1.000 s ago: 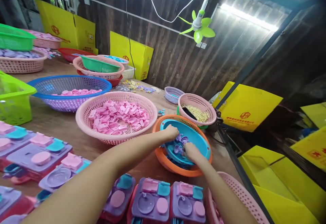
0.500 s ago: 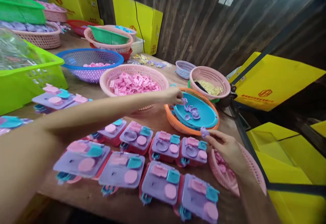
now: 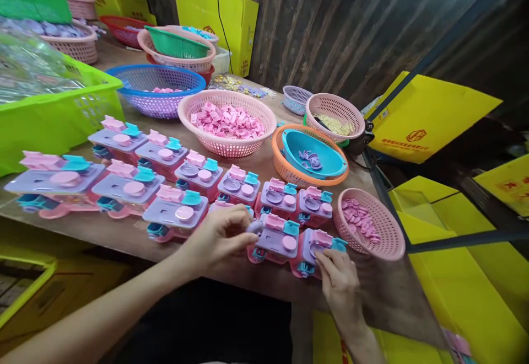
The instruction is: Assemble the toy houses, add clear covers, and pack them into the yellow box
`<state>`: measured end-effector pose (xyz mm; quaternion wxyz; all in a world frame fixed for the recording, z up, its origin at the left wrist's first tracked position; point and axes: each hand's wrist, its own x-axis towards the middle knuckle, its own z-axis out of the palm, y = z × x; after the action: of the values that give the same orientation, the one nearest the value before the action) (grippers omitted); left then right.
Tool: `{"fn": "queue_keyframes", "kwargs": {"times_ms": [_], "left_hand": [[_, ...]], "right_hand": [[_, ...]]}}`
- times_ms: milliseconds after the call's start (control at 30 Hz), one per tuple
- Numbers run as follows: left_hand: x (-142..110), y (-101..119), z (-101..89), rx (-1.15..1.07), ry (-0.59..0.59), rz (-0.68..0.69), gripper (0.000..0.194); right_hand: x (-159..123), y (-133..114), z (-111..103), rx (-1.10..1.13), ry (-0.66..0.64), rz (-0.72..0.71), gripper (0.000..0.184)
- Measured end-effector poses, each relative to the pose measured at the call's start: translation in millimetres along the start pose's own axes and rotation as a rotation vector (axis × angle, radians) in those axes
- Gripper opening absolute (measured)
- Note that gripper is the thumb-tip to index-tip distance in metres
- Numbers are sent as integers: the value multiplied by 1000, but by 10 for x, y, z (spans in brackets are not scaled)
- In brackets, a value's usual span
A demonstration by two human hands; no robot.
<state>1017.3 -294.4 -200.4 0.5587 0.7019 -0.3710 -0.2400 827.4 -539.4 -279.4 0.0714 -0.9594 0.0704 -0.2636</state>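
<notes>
Rows of purple toy sets with pink and teal lids lie on the wooden table. My left hand is curled over a small purple piece at the left end of a front-row toy set. My right hand pinches at the front edge of the rightmost toy set, fingertips on its purple top. Behind the sets, a teal bowl with a few purple pieces sits inside an orange basket.
A pink basket of pink discs stands right of my hands at the table edge. A pink basket of pink blocks, a blue basket, a green crate and more baskets fill the back. Yellow cartons stand right.
Both hands left the teal bowl and came back to the front row of toy sets. The view tilted down toward the table's near edge.
</notes>
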Motion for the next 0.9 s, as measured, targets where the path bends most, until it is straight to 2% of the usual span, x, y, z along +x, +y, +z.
{"fn": "queue_keyframes", "kwargs": {"times_ms": [100, 167, 267, 367, 533, 633, 767, 900], "left_hand": [[-65, -204, 318, 403, 151, 244, 19], [-79, -306, 504, 691, 199, 361, 13], [-52, -390, 713, 1025, 158, 460, 13], [18, -435, 819, 1224, 92, 486, 12], [56, -552, 865, 1311, 65, 464, 15], [-23, -604, 887, 1319, 96, 449, 24], [-133, -608, 910, 1367, 152, 417, 37], [-118, -570, 914, 1345, 160, 374, 36]], "right_hand": [[-17, -22, -9, -114, 5, -23, 23], [-45, -47, -36, -147, 0, -51, 27], [-98, -62, -54, -182, -17, -79, 31], [-121, -39, -48, -169, -32, -72, 28], [-91, 9, -43, -134, -79, -48, 27], [-74, 14, -33, -120, -46, -47, 24], [-69, -13, -17, -125, 2, -34, 22], [-66, -53, -18, -144, -17, -16, 23]]}}
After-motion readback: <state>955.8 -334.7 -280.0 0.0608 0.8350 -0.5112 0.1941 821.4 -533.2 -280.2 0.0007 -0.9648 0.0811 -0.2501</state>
